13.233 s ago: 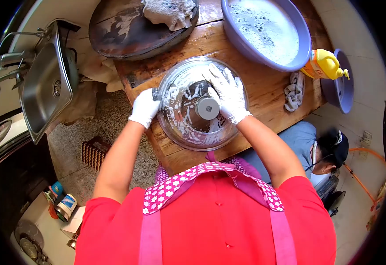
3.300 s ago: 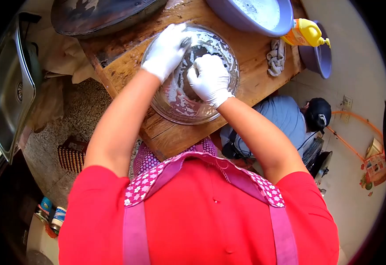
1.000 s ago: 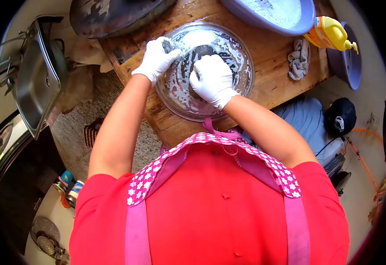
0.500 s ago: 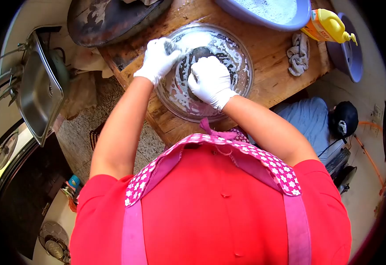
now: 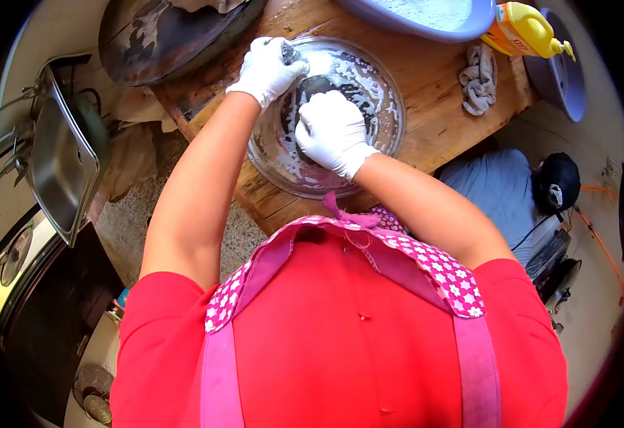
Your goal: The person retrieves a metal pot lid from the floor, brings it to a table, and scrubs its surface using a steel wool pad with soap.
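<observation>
The round, clear glass lid (image 5: 370,96), streaked with white suds, lies on the brown wooden surface (image 5: 437,93) beneath both hands. The left hand (image 5: 266,70) grips a dark grey scrubbing pad (image 5: 288,53) near its rim; apart from it, the right hand (image 5: 332,133) curls closed over the middle.

"What's on the bench (image 5: 437,107)?"
"The lid (image 5: 375,93), nearer the front. Behind it, the board (image 5: 137,44) to the left — a cloth (image 5: 211,3) on top — and the basin (image 5: 440,32) to the right."
"Farther right?"
"The bottle (image 5: 522,30), with the rag (image 5: 479,82) before it. The sink (image 5: 59,157) is left of the bench."
</observation>
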The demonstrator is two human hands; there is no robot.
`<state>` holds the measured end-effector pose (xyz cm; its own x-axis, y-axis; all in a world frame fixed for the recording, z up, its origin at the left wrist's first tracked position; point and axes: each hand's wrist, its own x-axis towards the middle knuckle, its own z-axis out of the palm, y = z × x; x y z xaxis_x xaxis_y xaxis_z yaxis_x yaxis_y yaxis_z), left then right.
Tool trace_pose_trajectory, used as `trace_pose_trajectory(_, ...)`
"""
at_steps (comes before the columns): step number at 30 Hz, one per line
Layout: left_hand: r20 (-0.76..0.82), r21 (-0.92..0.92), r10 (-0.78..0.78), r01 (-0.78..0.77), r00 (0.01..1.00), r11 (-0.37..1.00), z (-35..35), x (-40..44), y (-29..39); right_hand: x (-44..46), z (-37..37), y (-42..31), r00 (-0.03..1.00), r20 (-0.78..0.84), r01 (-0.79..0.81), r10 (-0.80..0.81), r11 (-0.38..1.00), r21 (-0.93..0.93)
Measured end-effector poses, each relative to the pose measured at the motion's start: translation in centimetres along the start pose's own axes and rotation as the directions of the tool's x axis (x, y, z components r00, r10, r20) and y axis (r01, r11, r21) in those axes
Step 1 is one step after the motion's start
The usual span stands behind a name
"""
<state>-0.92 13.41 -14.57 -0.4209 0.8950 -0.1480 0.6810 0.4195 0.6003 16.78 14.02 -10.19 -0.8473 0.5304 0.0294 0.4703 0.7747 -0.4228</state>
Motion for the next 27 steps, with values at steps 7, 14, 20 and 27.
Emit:
trace_pose_trajectory(7,0.288,-0.431,-0.222,0.333,0.932,0.839,-2.4,-9.5,-5.4,0.0,0.2,0.3,1.0,-0.029,0.003,-0.002,0.999,0.052)
trace_pose_trajectory(14,0.253,-0.058,-0.012,0.028,0.967,0.998,-0.9,-0.9,-4.0,0.0,0.0,0.4,1.0,0.009,-0.007,0.006,0.998,0.063)
trace_pose_trajectory(20,0.192,0.168,0.136,-0.169,0.972,0.971,1.1,3.2,3.1,0.1,-0.2,0.3,0.998,0.047,-0.035,0.033,0.998,0.045)
trace_pose_trajectory(27,0.238,-0.397,-0.097,0.188,0.966,0.898,-1.8,-5.6,-4.7,-0.1,0.1,0.5,1.0,0.012,-0.005,0.004,0.997,0.077)
